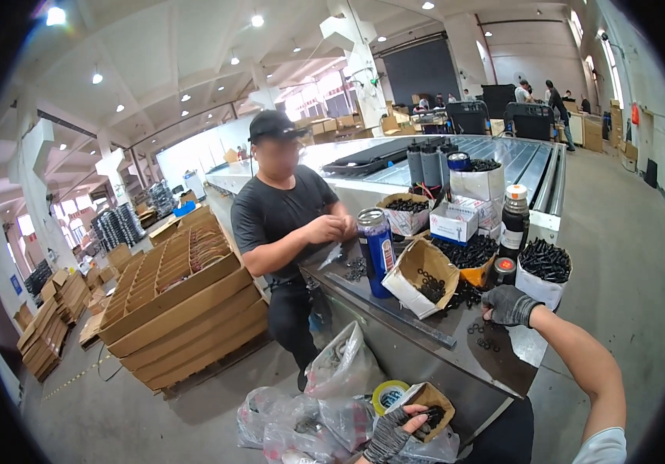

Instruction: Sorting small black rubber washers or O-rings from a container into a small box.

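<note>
My right hand, in a grey fingerless glove, rests at the right end of the dark metal tabletop. Its fingers are curled together, and whatever they hold is hidden. Small black rings lie scattered just beside it. Lower down, my left hand, gloved the same way, is closed on a small black part over an open cardboard box. The part's exact kind is too small to tell. A tilted carton with more black rings stands on the tabletop.
Around the right hand stand a white box of black parts, a black bottle and a blue can. Across the table, a co-worker handles something small. Plastic bags and yellow tape sit below the table.
</note>
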The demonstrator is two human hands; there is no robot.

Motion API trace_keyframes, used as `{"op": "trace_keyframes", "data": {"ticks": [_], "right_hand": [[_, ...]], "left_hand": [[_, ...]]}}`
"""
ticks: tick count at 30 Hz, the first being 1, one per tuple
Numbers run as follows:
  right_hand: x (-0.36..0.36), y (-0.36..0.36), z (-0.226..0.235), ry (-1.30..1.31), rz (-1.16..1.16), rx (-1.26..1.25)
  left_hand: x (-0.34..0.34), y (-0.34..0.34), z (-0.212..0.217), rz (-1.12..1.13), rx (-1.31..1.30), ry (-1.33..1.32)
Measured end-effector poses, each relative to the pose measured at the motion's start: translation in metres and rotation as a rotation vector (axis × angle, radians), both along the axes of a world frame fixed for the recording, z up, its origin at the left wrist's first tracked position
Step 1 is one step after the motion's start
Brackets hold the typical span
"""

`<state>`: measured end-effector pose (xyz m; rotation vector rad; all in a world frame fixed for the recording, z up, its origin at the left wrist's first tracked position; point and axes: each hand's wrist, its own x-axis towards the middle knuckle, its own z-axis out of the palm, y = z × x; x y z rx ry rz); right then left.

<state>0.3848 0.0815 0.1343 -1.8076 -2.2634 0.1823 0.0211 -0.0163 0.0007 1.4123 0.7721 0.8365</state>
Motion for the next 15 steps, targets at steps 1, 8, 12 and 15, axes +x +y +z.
{"op": "trace_keyframes", "data": {"ticks": [1,8,12,15], "right_hand": [[0.004,-0.002,0.001,0.049,-0.021,-0.008],[0.003,0.035,0.010,0.099,0.196,0.003],[0.017,0.024,0.003,0.064,0.089,-0.088],[0.014,0.021,-0.005,0.105,0.080,-0.060]], "left_hand": [[0.002,0.002,0.002,-0.011,-0.001,0.001],[-0.015,0.007,0.014,0.111,0.003,0.041],[0.000,0.011,0.004,0.091,-0.023,0.034],[0.003,0.007,0.004,0.085,-0.045,0.037]]}}
